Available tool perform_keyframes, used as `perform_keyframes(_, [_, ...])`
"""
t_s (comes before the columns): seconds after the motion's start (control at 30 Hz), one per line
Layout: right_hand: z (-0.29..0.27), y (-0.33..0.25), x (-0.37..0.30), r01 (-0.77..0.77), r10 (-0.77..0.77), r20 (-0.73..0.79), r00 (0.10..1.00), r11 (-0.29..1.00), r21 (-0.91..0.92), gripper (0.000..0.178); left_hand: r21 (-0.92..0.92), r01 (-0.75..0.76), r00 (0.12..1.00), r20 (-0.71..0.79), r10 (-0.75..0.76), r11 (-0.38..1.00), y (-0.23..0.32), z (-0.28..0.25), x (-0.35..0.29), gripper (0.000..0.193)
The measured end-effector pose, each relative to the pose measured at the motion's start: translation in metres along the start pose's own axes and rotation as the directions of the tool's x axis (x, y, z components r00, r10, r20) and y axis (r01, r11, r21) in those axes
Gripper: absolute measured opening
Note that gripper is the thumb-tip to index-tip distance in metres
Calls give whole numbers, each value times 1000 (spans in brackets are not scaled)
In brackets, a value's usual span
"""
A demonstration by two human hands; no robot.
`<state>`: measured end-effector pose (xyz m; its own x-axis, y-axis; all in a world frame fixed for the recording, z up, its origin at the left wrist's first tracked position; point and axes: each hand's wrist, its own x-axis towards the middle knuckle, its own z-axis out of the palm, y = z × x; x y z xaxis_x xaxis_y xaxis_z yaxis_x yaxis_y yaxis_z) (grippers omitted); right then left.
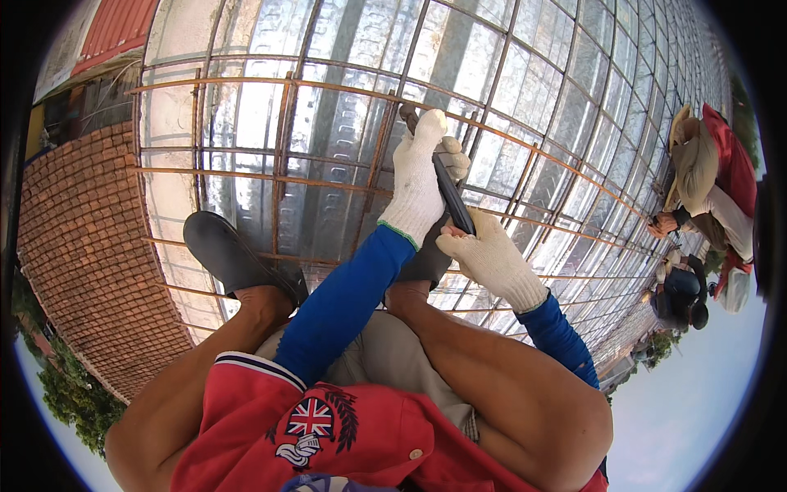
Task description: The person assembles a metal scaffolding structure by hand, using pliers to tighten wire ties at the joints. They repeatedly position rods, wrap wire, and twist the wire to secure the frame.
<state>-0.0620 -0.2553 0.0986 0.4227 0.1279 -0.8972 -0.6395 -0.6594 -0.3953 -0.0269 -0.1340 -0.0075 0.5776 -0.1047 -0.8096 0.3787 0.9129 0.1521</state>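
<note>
White knit gloves cover both of my hands, with blue sleeves on my arms. My left hand is closed around the upper part of a black-handled tool, its thumb pointing toward the mesh. A dark rounded end shows beyond that thumb; whether it belongs to the tool I cannot make out. My right hand grips the lower end of the black handle, with bare fingertips showing through the glove. Both hands are over the rusty rebar mesh, close to a crossing of bars.
Shiny corrugated metal decking lies under the mesh. My dark clog stands on it at left. A tiled roof drops away beyond the left edge. At far right, a person in red bends over the bars, with another person nearby.
</note>
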Motion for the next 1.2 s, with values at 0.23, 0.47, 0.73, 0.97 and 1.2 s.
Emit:
perform_keyframes(0.23, [-18,19,12,-288,117,371,921,847,447,22,-2,23,1000,4,-23,1000,1,-3,7,28])
perform_keyframes(0.47, [19,33,4,3,-199,-283,938,823,-568,46,95,-46,990,-129,59,994,-5,5,9,30])
perform_keyframes(0.73, [-21,36,11,-331,99,398,912,753,569,27,68,16,999,-38,-14,998,3,-2,14,32])
perform_keyframes(0.97, [-5,26,13,-76,76,-12,997,997,-18,42,211,-82,986,-126,110,974,-1,3,11,30])
perform_keyframes(1.2, [-17,29,13,-93,96,-24,995,991,97,34,131,-132,973,-171,154,982,-12,7,18,32])
